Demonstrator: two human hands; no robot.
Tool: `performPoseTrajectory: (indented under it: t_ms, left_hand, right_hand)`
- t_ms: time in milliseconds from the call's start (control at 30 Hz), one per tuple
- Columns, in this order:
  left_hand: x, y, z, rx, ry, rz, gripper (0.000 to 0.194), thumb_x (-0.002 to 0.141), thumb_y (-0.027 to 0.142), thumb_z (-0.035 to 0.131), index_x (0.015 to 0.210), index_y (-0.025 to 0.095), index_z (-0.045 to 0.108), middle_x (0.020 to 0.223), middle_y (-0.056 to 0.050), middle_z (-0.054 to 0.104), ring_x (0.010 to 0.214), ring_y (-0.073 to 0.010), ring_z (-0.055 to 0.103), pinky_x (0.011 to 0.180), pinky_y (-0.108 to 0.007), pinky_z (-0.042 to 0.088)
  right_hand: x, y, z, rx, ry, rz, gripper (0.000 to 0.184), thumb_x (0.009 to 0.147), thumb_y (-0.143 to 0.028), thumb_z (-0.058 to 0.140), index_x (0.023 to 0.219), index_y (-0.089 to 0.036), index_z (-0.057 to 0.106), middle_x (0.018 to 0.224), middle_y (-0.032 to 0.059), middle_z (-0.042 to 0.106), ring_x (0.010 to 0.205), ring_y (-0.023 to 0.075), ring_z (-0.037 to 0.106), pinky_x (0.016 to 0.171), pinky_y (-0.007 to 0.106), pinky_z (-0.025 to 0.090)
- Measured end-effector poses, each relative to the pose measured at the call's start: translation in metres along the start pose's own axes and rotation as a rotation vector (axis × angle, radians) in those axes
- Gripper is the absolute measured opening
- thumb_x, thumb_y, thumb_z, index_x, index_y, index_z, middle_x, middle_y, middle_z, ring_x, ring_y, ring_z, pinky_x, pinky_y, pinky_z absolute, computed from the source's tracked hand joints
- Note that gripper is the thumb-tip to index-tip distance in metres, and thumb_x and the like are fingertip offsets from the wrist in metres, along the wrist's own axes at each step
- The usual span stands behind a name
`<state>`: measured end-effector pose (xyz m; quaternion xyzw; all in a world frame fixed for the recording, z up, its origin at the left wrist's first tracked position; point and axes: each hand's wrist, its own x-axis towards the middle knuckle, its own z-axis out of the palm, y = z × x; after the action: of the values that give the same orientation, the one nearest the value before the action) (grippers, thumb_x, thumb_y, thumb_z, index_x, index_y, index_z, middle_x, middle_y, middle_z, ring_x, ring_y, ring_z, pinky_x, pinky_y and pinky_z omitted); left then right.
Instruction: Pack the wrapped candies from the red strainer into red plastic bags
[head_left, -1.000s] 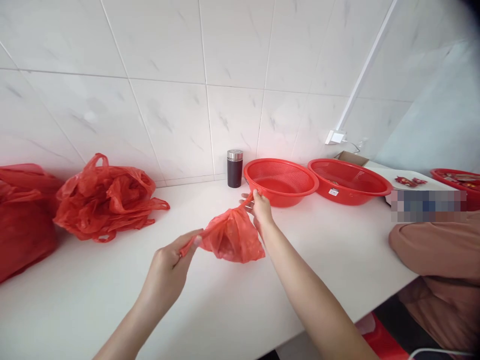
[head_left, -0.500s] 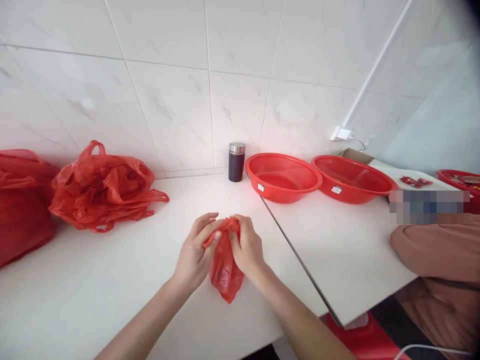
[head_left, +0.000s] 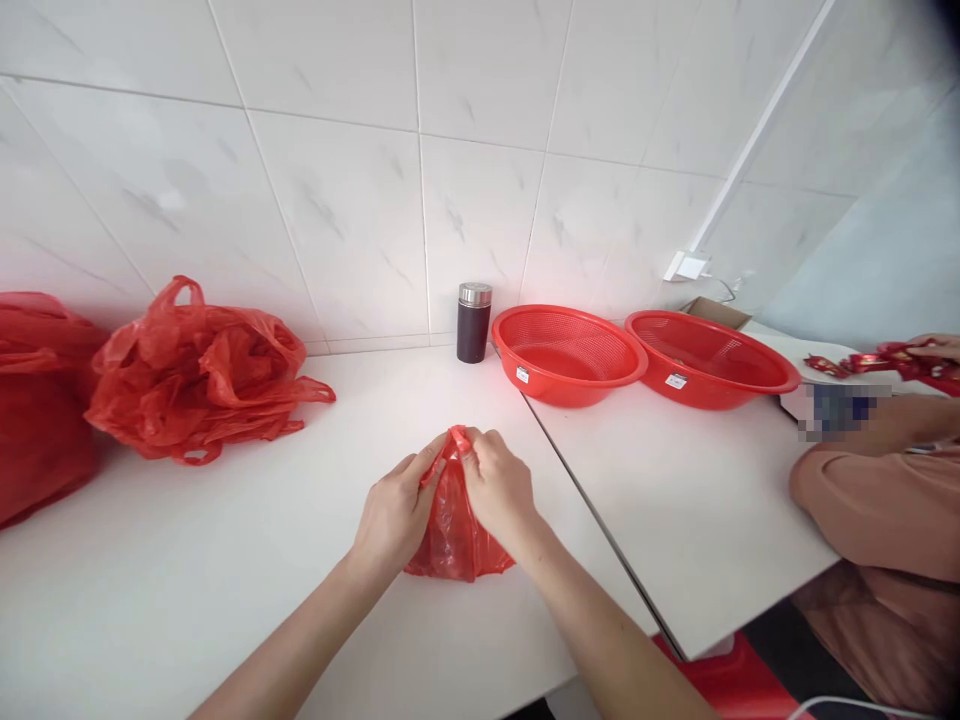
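Observation:
A small red plastic bag [head_left: 454, 535] rests on the white table [head_left: 225, 580] just in front of me. My left hand [head_left: 394, 515] and my right hand [head_left: 499, 487] both pinch its twisted handles together at the top, fingers closed on the plastic. The two hands touch each other above the bag, whose filled body bulges out below them.
A heap of red plastic bags [head_left: 191, 375] lies at the left, beside a larger red bag [head_left: 37, 400]. A dark flask [head_left: 473, 322] and two red colander basins [head_left: 566, 352] [head_left: 709, 358] stand by the tiled wall. A person in a brown top [head_left: 877, 500] sits at the right, holding red packets.
My hands, stretched apart on the bag's handles a second ago, have come together over the bag, which now rests on the table. The person's hand at the right has risen with red packets.

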<state>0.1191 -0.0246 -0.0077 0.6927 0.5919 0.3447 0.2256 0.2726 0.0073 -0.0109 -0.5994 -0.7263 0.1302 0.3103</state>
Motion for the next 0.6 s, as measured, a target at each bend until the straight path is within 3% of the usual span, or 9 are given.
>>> performPoseTrajectory:
  t_ms: [133,400,600]
  left_hand:
    - [0.0,-0.008,-0.002,-0.047,-0.049,-0.065,0.044,0.095,0.034,0.033,0.136,0.043,0.047,0.116,0.004,0.068,0.097,-0.0184,0.065,0.08,-0.03,0.05]
    - [0.01,-0.039,-0.016,0.26,-0.194,-0.21,0.049,0.094,0.032,0.026,0.133,0.054,0.046,0.097,0.008,0.073,0.079,-0.0184,0.066,0.07,-0.029,0.048]
    - [0.038,-0.05,-0.008,0.445,-0.191,-0.227,0.052,0.092,0.029,0.027,0.135,0.044,0.049,0.103,-0.002,0.072,0.086,-0.0269,0.065,0.07,-0.035,0.044]
  right_hand:
    - [-0.001,0.002,0.011,-0.079,-0.096,-0.04,0.032,0.1,-0.03,0.027,0.116,-0.03,0.054,0.081,-0.0015,0.063,0.064,0.013,0.057,0.057,0.023,0.032]
    - [0.037,0.033,0.019,-0.327,-0.198,-0.101,0.031,0.093,-0.018,0.036,0.115,-0.029,0.055,0.076,-0.0011,0.067,0.064,0.0152,0.059,0.056,0.025,0.028]
    - [0.055,0.037,0.042,-0.368,-0.233,-0.089,0.025,0.096,-0.023,0.035,0.109,-0.026,0.056,0.082,0.002,0.07,0.068,0.0173,0.062,0.058,0.026,0.032]
